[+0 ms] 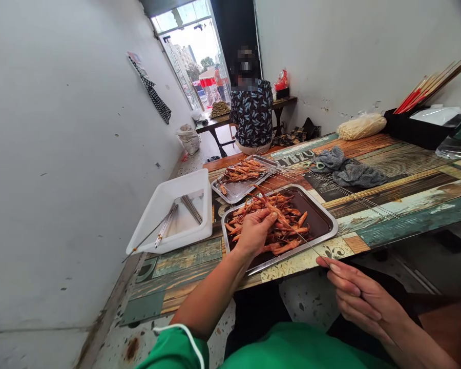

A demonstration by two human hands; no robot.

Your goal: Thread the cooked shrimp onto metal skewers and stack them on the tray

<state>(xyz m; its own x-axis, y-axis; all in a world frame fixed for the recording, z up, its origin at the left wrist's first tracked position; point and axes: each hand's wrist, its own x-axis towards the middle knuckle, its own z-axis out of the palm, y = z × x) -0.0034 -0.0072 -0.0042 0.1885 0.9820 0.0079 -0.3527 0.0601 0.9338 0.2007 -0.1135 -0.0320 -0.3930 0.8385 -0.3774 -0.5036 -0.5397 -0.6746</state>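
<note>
My left hand (254, 231) pinches a reddish-brown, long, thin-ended piece of meat (279, 217) above a metal tray (332, 224). A pile of similar meat pieces (288, 245) lies in dark liquid in that tray. My right hand (359, 293) is closed around the near end of a thin metal skewer (310, 245), beyond the table's front edge. The skewer runs up to the left, and its far end meets the held piece. How deep the tip sits in the meat is hidden by my fingers and the piece.
Behind stands a second metal tray (236, 196) with skewered meat (246, 169). A white plastic tub (209, 205) with metal skewers is at left. Grey cloths (355, 171), loose skewers (363, 197) and a black box (415, 125) lie to the right. A person (251, 113) sits beyond.
</note>
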